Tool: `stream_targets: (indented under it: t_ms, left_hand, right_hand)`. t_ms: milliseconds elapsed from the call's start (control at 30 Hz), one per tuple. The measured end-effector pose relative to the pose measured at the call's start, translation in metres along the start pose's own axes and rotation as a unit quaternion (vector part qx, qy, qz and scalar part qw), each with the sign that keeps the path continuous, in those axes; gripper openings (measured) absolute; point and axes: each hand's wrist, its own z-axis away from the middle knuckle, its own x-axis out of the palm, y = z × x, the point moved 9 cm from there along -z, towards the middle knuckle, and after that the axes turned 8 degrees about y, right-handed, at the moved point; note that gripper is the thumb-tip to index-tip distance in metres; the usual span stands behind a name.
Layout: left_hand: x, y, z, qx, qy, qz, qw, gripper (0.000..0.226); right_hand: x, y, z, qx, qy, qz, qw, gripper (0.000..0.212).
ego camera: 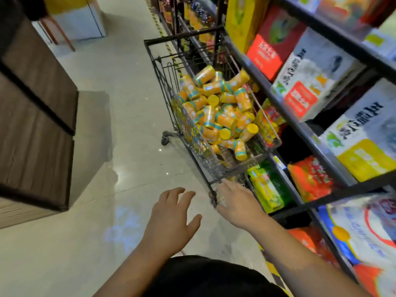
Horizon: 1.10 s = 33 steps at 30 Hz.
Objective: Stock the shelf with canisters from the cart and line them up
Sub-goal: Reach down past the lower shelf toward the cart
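While the right hand grips the near handle end of the cart, fingers above the bar and thumb below it, the left hand hangs over the floor just left of that same corner, fingers spread wide and holding nothing. Motion blur softens the right hand's fingertips, so the exact wrap is not fully legible.

Canisters, orange with yellow lids and teal bands, lie heaped inside the cart basket, tipped in all directions. The heap fills the middle and far part of the basket; bare mesh shows at the near edge. One canister lies apart at the near side of the heap, lid end toward the camera.

The cart stands close alongside the shelf, its right edge against the black shelf rails. Large printed boxes occupy the upper levels and bright bags the lower ones. A brown cabinet stands across the aisle.
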Motion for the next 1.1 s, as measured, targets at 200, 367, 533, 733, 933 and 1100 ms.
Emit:
stream_targets:
  t_ms: [200,367,533,733,933,1100]
  left_hand:
    - [-0.020,-0.045,-0.024,0.022,-0.008,-0.018,1.000,0.060]
    - [-0.006,-0.044,-0.077,0.032,-0.052,-0.014,0.998,0.063]
    - [0.019,-0.017,-0.169,0.056,-0.047,-0.015,0.997,0.062]
    - [0.034,0.000,-0.279,0.047,-0.046,-0.053,0.996,0.059]
    - [0.034,-0.012,-0.327,0.026,-0.051,-0.074,0.996,0.060]
    - [0.024,-0.023,-0.335,0.015,-0.054,-0.051,0.997,0.062]
  right_hand:
    - [-0.011,-0.028,-0.043,0.033,-0.004,0.000,0.999,0.068]
    - [-0.043,-0.024,-0.043,0.061,0.026,-0.021,0.998,0.065]
    - [-0.078,0.002,-0.041,0.077,0.051,-0.032,0.995,0.066]
    - [-0.114,0.043,-0.067,0.082,0.059,-0.044,0.994,0.066]
    - [-0.132,0.067,-0.136,0.042,0.047,-0.041,0.997,0.065]
    - [-0.126,0.078,-0.222,0.009,0.028,-0.032,0.999,0.068]
